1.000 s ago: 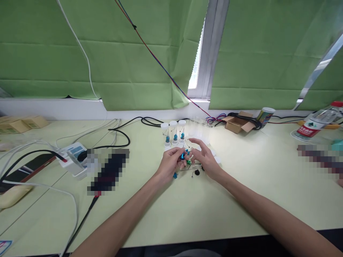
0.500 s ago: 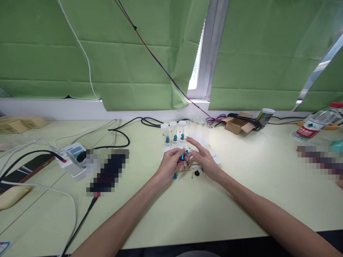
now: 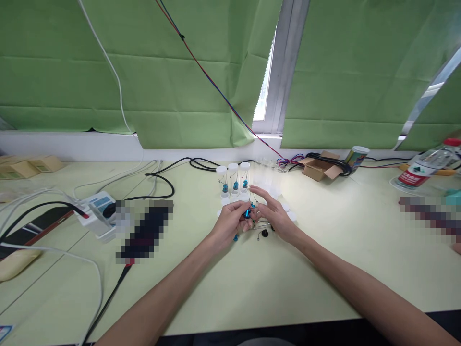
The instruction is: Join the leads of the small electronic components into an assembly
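My left hand [image 3: 230, 221] pinches a small shiny blue part [image 3: 247, 213] between thumb and fingers. Against it, my right hand [image 3: 277, 218] has its thumb and lower fingers closed on a small piece with a thin wire; its index finger is raised, and what it grips is mostly hidden. Behind the hands stand three clear tubes [image 3: 235, 179] with white caps, each with a blue piece and thin wire inside. Under the hands lie thin metal tools [image 3: 264, 225], a round black piece [image 3: 264, 233] with a wire, and another blue piece [image 3: 236, 237].
A small open cardboard box [image 3: 319, 168] with black cable stands at the back, beside a printed can [image 3: 356, 157]. At right is a water bottle [image 3: 427, 166]. On the left are a power strip [image 3: 103, 216], cables and a blurred dark device [image 3: 147, 233].
The shiny blue part in my left fingers has shifted and turned slightly. Both hands stay in nearly the same place.
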`<state>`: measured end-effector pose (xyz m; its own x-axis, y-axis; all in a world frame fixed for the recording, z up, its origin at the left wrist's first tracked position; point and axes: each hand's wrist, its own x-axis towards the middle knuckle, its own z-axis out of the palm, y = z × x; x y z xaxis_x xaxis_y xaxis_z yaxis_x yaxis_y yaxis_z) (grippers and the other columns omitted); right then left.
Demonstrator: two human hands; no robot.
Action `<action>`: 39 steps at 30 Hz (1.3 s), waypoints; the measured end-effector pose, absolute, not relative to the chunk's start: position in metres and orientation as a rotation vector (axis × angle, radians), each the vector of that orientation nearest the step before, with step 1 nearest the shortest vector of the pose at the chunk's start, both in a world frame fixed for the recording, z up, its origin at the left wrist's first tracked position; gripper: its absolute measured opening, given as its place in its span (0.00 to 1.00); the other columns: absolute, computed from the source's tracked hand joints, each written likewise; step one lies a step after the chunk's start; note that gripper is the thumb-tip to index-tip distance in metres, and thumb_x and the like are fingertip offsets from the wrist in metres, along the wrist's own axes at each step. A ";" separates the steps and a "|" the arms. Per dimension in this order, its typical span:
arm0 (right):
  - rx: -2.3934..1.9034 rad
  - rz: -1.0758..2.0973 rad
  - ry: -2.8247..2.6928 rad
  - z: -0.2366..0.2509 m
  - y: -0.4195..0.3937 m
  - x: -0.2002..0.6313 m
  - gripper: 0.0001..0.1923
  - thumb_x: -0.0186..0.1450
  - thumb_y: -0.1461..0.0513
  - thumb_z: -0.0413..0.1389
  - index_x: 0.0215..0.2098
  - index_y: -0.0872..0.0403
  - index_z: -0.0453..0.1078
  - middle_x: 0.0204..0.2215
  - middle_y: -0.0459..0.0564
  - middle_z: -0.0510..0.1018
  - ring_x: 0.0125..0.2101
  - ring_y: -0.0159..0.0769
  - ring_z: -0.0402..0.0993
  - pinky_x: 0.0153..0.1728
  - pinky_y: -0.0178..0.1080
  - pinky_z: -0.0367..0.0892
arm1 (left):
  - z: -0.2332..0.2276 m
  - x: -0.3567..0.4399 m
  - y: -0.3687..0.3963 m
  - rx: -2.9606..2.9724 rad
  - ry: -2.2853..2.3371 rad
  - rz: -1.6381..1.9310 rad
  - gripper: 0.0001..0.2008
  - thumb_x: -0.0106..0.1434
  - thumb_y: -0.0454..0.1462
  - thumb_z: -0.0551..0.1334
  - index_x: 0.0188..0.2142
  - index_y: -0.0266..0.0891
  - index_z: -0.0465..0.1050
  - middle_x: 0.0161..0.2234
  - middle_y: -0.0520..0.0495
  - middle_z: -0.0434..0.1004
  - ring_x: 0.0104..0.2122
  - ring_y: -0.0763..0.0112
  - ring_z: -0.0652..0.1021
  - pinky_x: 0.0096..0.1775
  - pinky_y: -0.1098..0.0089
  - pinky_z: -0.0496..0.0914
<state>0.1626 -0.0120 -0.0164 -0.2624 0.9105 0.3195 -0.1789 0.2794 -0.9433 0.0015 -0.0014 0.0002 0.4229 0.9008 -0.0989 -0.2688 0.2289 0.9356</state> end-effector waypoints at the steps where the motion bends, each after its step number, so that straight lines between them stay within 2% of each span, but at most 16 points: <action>1: -0.729 1.230 -1.449 -0.016 -0.012 0.163 0.20 0.66 0.54 0.56 0.57 0.40 0.68 0.67 0.47 0.51 0.31 0.28 0.71 0.36 0.39 0.69 | 0.000 0.002 -0.001 1.026 0.758 0.920 0.14 0.58 0.44 0.67 0.28 0.33 0.73 0.26 0.47 0.73 0.19 0.79 0.71 0.19 0.76 0.60; 12: -0.749 1.224 -1.481 -0.016 -0.012 0.165 0.20 0.67 0.53 0.55 0.57 0.41 0.68 0.67 0.48 0.51 0.31 0.28 0.72 0.37 0.40 0.70 | 0.000 0.002 -0.001 1.014 0.748 0.885 0.14 0.58 0.44 0.67 0.29 0.33 0.72 0.26 0.47 0.73 0.19 0.80 0.71 0.20 0.76 0.61; 20: -0.801 1.148 -1.546 -0.012 -0.014 0.164 0.18 0.68 0.52 0.54 0.55 0.42 0.70 0.66 0.47 0.54 0.44 0.37 0.72 0.39 0.39 0.72 | 0.000 0.001 -0.001 1.010 0.773 0.885 0.13 0.57 0.42 0.67 0.29 0.33 0.71 0.26 0.48 0.73 0.18 0.79 0.70 0.19 0.76 0.61; 22: -0.811 1.123 -1.554 -0.012 -0.015 0.164 0.17 0.68 0.52 0.54 0.54 0.42 0.71 0.66 0.47 0.54 0.42 0.36 0.72 0.40 0.39 0.72 | -0.001 0.001 0.000 1.006 0.767 0.893 0.12 0.57 0.42 0.67 0.29 0.33 0.72 0.26 0.48 0.73 0.19 0.79 0.71 0.19 0.76 0.61; 25: -0.816 1.058 -1.550 -0.014 -0.014 0.164 0.16 0.68 0.53 0.55 0.53 0.42 0.72 0.64 0.49 0.55 0.35 0.31 0.72 0.39 0.40 0.72 | -0.001 0.001 0.000 1.005 0.763 0.906 0.12 0.57 0.42 0.67 0.29 0.33 0.72 0.26 0.48 0.72 0.18 0.80 0.70 0.19 0.76 0.61; 30: -0.782 0.972 -1.480 -0.017 -0.013 0.163 0.14 0.65 0.54 0.59 0.49 0.45 0.74 0.53 0.51 0.61 0.29 0.26 0.68 0.35 0.39 0.70 | 0.001 0.001 0.000 0.980 0.800 0.911 0.12 0.57 0.41 0.67 0.30 0.33 0.72 0.25 0.48 0.72 0.18 0.79 0.70 0.19 0.76 0.62; 33: -0.784 0.929 -1.477 -0.017 -0.013 0.163 0.12 0.65 0.55 0.59 0.45 0.47 0.76 0.45 0.50 0.63 0.30 0.28 0.67 0.36 0.38 0.69 | 0.001 0.001 0.000 0.974 0.814 0.927 0.12 0.58 0.41 0.67 0.31 0.32 0.73 0.24 0.48 0.72 0.18 0.79 0.70 0.19 0.76 0.62; 39: -0.795 0.966 -1.464 -0.014 -0.015 0.162 0.10 0.64 0.54 0.60 0.38 0.52 0.76 0.34 0.48 0.70 0.28 0.30 0.64 0.28 0.35 0.62 | -0.001 0.000 0.002 0.962 0.804 0.943 0.13 0.57 0.42 0.68 0.32 0.32 0.74 0.24 0.48 0.72 0.20 0.79 0.71 0.20 0.77 0.63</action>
<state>0.1615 -0.0150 -0.0136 -0.1176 0.8932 0.4339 -0.0480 0.4314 -0.9009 -0.0002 0.0022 -0.0008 0.3777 0.9146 -0.1444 -0.2875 0.2641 0.9206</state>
